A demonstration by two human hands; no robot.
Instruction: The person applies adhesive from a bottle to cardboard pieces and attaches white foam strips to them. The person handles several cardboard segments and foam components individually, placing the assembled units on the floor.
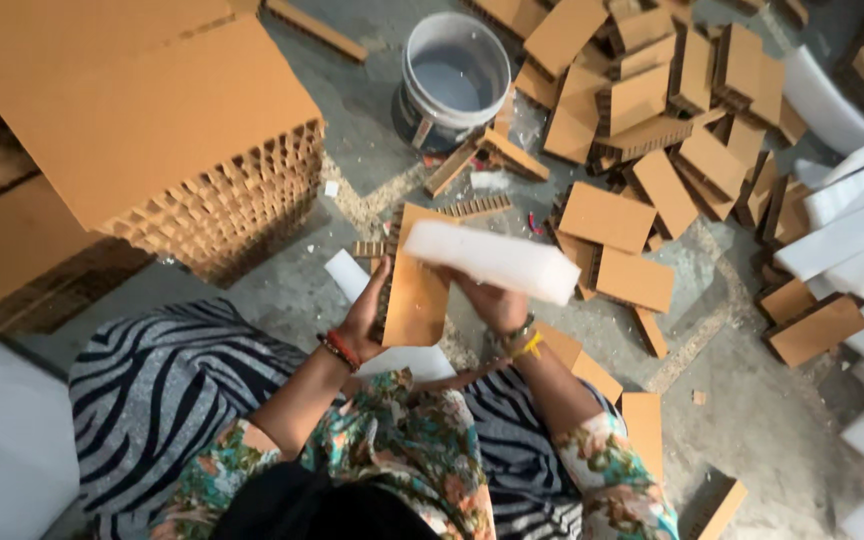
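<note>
My left hand (pixel 364 312) grips the left edge of a brown honeycomb cardboard block (pixel 417 290), held upright over my lap. A long white foam strip (pixel 492 260) lies across the top of that block, and my right hand (pixel 492 302) holds it from below. Both wrists wear bangles. A white foam piece (pixel 407 360) rests on my lap beneath the block.
A white bucket (pixel 452 78) stands on the concrete floor ahead. Several cardboard blocks (pixel 642 150) are scattered to the right. A large honeycomb cardboard stack (pixel 167 140) sits at the left. White foam strips (pixel 852 230) pile at the right edge.
</note>
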